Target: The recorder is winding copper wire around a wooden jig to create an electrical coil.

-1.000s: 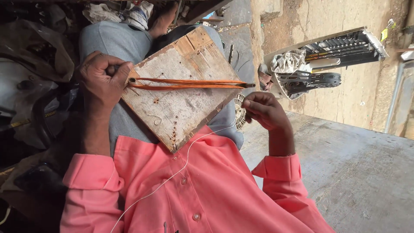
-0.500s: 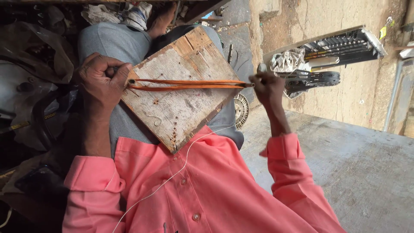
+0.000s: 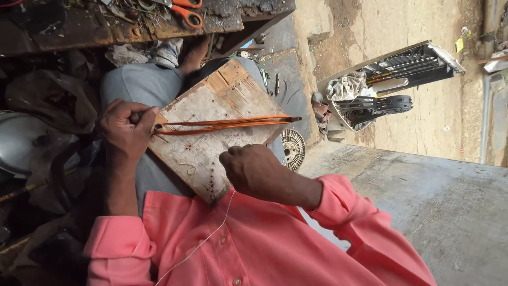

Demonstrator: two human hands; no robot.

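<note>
Gripping tight, our left hand [image 3: 127, 130] is closed in a fist on one end of the copper coil [image 3: 222, 124], at the left edge of the board [image 3: 211, 132]. Our right hand [image 3: 254, 170] is curled shut near the board's lower edge, apart from the coil; a thin white thread [image 3: 203, 241] runs from under it down over our pink shirt [image 3: 254, 243], though we cannot tell whether the fingers pinch that thread

We see the coil as a long, narrow loop of orange-brown wire lying flat across the middle of the board, its far end reaching the right edge. We have the board, a worn wooden slab dotted with small holes and nails, resting tilted on our lap over grey trousers [image 3: 143, 85]

Orange-handled scissors [image 3: 188, 11] lie on the cluttered table [image 3: 132, 26] at the top. We note a round slotted metal disc [image 3: 292, 149] on the ground just past the board's right corner, and beyond it a crate [image 3: 391, 79] with a rag [image 3: 346, 86] and dark parts. Concrete floor [image 3: 434, 212] spreads on our right
</note>
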